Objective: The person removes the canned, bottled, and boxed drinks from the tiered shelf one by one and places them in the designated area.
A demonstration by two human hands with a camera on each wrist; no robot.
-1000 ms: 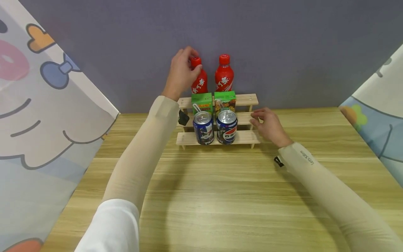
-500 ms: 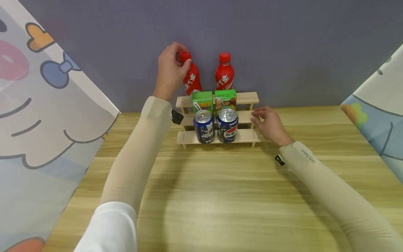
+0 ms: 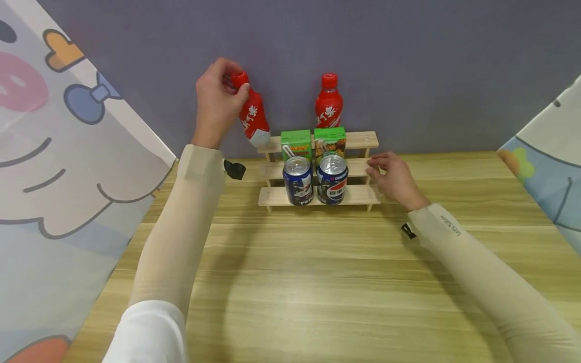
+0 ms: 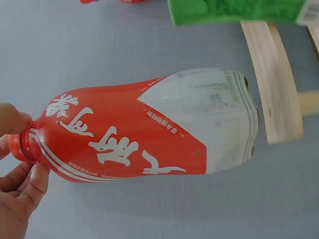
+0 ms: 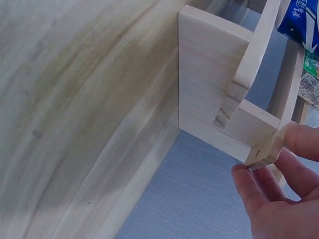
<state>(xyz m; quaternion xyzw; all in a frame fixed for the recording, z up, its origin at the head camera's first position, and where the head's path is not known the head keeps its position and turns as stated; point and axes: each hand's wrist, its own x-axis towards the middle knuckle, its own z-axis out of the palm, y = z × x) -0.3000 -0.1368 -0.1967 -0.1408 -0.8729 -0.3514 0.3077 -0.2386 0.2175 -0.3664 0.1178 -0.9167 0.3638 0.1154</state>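
Observation:
My left hand (image 3: 217,98) pinches a red plastic bottle (image 3: 253,113) by its cap and neck. The bottle leans, its pale base beside the left end of the top board of a three-step wooden display rack (image 3: 272,196). White lettering runs along its label in the left wrist view, where thumb and fingertips sit at the red cap (image 4: 20,145). On the rack's right side, my right hand (image 3: 397,179) grips the end of the middle board, thumb above and fingers below in the right wrist view. A second red bottle (image 3: 329,107) stands upright at the back of the rack.
Two green drink cartons (image 3: 296,142) stand on the middle step, and two blue cans (image 3: 298,184) on the lowest one. Behind the rack rises a grey wall panel (image 3: 408,70). The wood-grain table (image 3: 317,282) stretches out in front.
My left hand has lifted the left bottle off the rack's top step and carried it leftward, tilting it. The right hand keeps its grip on the rack. The view has shifted slightly.

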